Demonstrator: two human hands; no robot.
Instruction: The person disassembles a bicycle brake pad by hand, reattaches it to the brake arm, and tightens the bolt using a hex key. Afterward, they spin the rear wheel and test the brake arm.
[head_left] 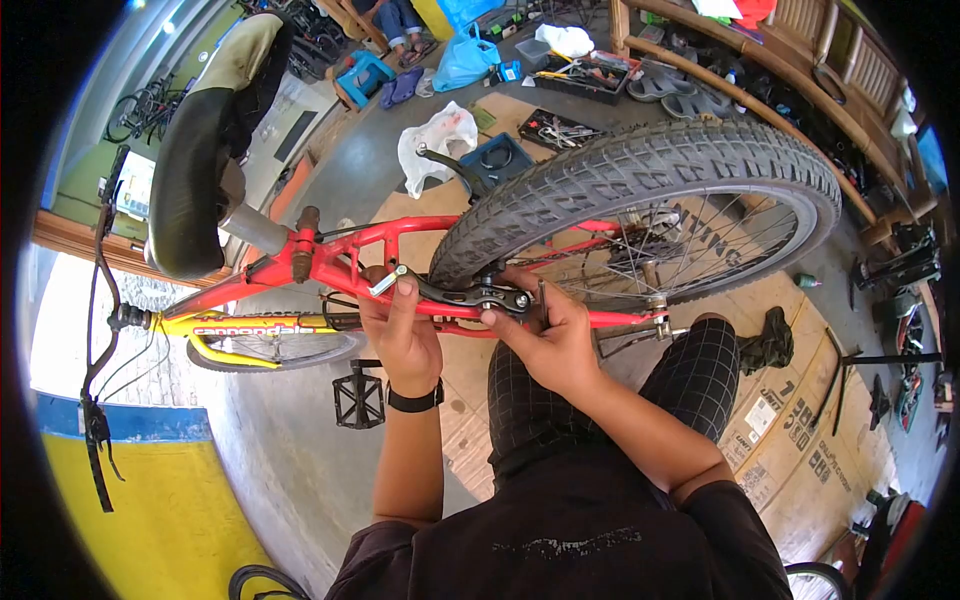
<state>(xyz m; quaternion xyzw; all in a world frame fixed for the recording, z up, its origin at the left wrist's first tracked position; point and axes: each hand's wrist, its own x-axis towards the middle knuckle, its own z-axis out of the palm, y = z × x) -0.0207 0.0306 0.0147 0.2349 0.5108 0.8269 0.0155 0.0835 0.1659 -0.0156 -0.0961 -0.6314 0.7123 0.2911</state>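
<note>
A red bicycle frame [350,268] lies across in front of me, tilted on its side, with its knobby rear tire [640,180] over my lap. At the frame beside the tire is a black brake arm [455,295]. My left hand [405,345] pinches the arm's left end, thumb on top near a silver piece [388,281]. My right hand [550,345] closes around the arm's other end, its thumb below a bolt. A thin dark rod [543,300] stands by the right fingers. Some fingertips are hidden behind the frame.
A black saddle [190,185] and handlebar [100,290] extend to the left. Beneath is a pedal [358,395]. Flattened cardboard [800,440] covers the floor. Farther off are a white plastic bag [437,145], a tool tray [555,130], a bamboo bench [740,75] and a seated person's legs [398,22].
</note>
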